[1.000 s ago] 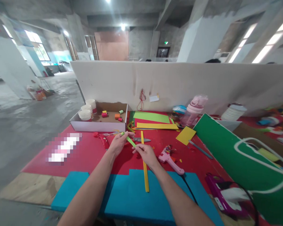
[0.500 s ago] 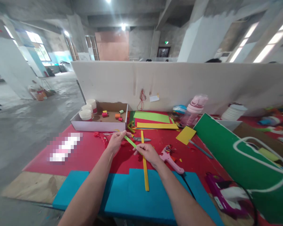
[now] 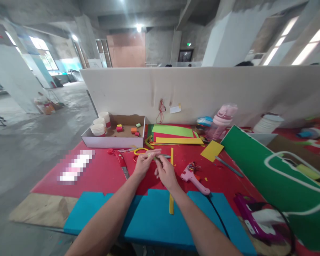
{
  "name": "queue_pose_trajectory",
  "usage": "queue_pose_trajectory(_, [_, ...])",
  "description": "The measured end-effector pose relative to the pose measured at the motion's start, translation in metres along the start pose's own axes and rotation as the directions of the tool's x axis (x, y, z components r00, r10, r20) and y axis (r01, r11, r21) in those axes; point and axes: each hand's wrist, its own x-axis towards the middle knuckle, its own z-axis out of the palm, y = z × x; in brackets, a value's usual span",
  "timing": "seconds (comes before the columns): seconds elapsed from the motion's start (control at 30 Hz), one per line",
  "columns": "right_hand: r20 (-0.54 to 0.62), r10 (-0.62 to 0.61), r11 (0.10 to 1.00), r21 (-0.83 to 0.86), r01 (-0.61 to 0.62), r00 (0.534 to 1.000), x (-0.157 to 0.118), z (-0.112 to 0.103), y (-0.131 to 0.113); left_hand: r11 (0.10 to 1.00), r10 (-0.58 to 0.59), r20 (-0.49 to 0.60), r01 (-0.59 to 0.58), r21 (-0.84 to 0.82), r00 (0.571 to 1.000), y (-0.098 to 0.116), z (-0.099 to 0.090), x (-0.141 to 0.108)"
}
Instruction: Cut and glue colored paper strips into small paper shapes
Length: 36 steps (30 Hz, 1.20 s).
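Red covers the desk, a blue sheet along the near edge, and over the middle the hands come together! Left hand and right hand both pinch a green strip, mostly hidden at the fingertips. Yellow strip running under the right wrist, pink glue gun to its right. Behind it all, a white partition; out left, grey concrete floor, a pale pillar, daylight in the window.

The red-and-blue-covered bench carries 1 white-sided box, 1 pink glue gun, 1 narrow yellow strip, 1 yellow sheet
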Motion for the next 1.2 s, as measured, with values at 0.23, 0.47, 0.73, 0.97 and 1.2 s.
queue_pose_trajectory(0.23, [0.036, -0.06, 0.996, -0.069, 0.062, 0.998, 0.007, -0.007, 0.002, 0.998, -0.037, 0.019, 0.038, -0.046, 0.999, -0.006, -0.003, -0.001])
queue_pose_trajectory(0.47, [0.033, -0.075, 0.99, -0.121, 0.079, 0.997, 0.006, -0.009, 0.004, 0.993, -0.116, -0.127, 0.111, -0.046, 0.985, -0.003, -0.018, 0.007])
queue_pose_trajectory(0.73, [-0.02, 0.038, 0.996, 0.083, -0.036, 0.999, 0.012, -0.021, 0.009, 0.621, 0.081, 0.097, -0.127, 0.774, 0.992, -0.021, -0.069, 0.018])
queue_pose_trajectory(0.97, [-0.02, 0.143, 0.879, 0.462, -0.117, 0.99, 0.017, -0.027, 0.006, 0.205, -0.173, 0.156, -0.12, 0.971, 0.972, -0.012, -0.054, 0.01])
queue_pose_trajectory(1.2, [-0.037, 0.214, 0.668, 0.735, -0.119, 0.976, 0.027, -0.045, 0.006, 0.105, -0.348, 0.062, -0.027, 0.994, 0.935, 0.004, -0.05, 0.007])
